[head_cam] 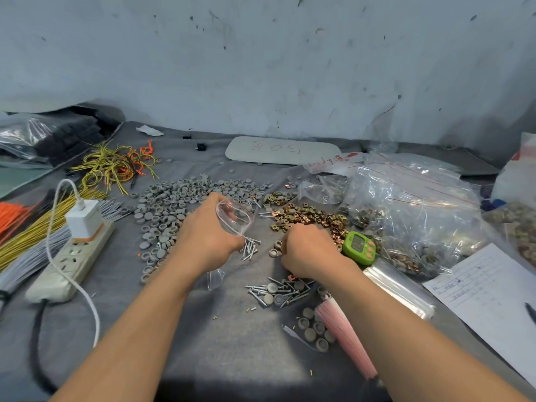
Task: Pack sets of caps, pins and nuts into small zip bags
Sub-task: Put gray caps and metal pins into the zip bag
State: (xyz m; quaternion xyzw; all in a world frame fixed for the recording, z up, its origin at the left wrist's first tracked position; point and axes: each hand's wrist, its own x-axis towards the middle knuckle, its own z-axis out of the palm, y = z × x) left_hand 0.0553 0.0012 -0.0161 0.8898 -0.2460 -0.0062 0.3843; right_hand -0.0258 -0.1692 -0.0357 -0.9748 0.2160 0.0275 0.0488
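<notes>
Grip of the left hand [208, 236] pinches a zip bag [235, 218] open. Beyond the curled right hand [307, 252] lie nuts [307, 217]; hold unclear.

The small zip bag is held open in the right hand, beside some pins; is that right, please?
Not quite: the head view shows the left hand holding the small zip bag open beside the pins.

— Where am I looking from?
— Your own head: a single wide-angle view facing forward and down.
— How close?
— Close. Your left hand [208, 227] and right hand [307, 250] sit mid-frame over the cloth-covered table [232, 343], which fills the lower half. The scuffed wall [261, 53] straight ahead fills the upper half.
</notes>
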